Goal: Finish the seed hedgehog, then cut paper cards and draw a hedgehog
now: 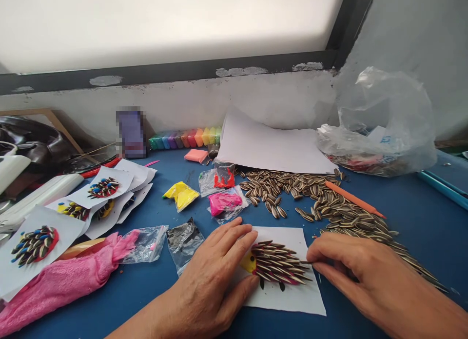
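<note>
The right hand (369, 270) holds a thin seed (305, 262) in narrow grip at the spiky hedgehog (280, 263) on paper (292, 304), where the left hand (214, 270) rests, thumb wide, while a crinkled bag (241, 202) contains pink clay (223, 202).

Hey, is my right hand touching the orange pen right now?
Apart: the head view shows a band of striped seeds visible between the right hand and the orange pen.

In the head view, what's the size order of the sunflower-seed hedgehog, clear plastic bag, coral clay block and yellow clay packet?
Clear plastic bag
Sunflower-seed hedgehog
Yellow clay packet
Coral clay block
Nearness enlarges the hedgehog.
</note>
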Demonstrator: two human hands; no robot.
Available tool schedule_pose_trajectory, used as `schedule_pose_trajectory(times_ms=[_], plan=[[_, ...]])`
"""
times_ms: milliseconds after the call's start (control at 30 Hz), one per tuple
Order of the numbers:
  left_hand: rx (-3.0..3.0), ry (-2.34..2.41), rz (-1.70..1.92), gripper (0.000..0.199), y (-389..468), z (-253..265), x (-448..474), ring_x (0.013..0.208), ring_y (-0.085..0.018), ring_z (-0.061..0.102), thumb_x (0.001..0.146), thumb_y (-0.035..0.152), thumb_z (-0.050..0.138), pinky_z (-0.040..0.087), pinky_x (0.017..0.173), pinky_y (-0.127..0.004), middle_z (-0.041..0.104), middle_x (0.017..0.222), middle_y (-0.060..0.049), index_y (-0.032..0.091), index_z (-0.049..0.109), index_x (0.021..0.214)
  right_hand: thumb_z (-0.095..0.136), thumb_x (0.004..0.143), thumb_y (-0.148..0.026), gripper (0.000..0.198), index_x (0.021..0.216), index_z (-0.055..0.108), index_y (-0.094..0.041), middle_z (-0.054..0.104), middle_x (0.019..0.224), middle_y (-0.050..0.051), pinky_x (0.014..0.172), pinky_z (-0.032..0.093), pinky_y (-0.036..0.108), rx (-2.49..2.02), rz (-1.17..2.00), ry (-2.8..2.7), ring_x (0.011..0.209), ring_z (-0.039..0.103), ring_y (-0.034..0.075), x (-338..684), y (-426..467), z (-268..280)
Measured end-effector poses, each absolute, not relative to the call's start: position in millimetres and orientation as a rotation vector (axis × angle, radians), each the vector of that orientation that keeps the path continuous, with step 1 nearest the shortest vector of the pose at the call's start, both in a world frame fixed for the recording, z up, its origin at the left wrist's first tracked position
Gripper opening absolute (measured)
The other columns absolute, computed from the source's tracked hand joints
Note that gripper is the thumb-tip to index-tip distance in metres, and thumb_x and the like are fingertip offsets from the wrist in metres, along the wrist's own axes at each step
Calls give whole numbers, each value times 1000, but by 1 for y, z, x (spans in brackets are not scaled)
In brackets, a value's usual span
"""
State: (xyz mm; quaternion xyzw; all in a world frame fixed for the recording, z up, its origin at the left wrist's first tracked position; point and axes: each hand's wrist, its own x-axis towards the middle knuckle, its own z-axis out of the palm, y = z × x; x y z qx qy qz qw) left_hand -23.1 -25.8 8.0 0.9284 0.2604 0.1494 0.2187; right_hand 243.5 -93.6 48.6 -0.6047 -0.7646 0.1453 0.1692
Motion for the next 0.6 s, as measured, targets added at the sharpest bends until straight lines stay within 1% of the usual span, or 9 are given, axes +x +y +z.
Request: schedule_pose_trajectory(times_ms=[200, 400, 533, 600], plan=[[2583, 720, 405, 57, -26, 9, -23, 145, -29, 36, 99, 30, 51, 38, 117, -56, 44, 151, -12, 23, 28, 151, 57, 87, -19, 16, 75, 65, -27, 68, 68, -3, 50, 50, 25, -1751, 407, -2195, 58, 67, 16, 244, -93, 46], [2582, 716, 410, 57, -27, 9, -23, 145, -29, 36, 99, 29, 51, 38, 117, -55, 44, 151, -11, 24, 27, 151, 57, 86, -18, 17, 73, 64, -27, 68, 68, -3, 49, 49, 24, -1754, 400, -2186, 58, 66, 15, 242, -93, 46], [2573, 719, 409, 56, -26, 9, -23, 145, -29, 36, 99, 30, 51, 38, 117, -54, 44, 151, -11, 24, 29, 150, 55, 87, -21, 17, 74, 65, -27, 69, 68, -3, 49, 49, 24, -1764, 411, -2146, 57, 66, 15, 249, -90, 49], [2566, 720, 397, 55, -26, 9, -23, 145, -28, 36, 99, 30, 51, 38, 118, -53, 45, 152, -10, 24, 30, 150, 55, 87, -23, 15, 76, 65, -28, 70, 69, -3, 48, 48, 25, -1812, 363, -2081, 57, 66, 15, 254, -89, 48]])
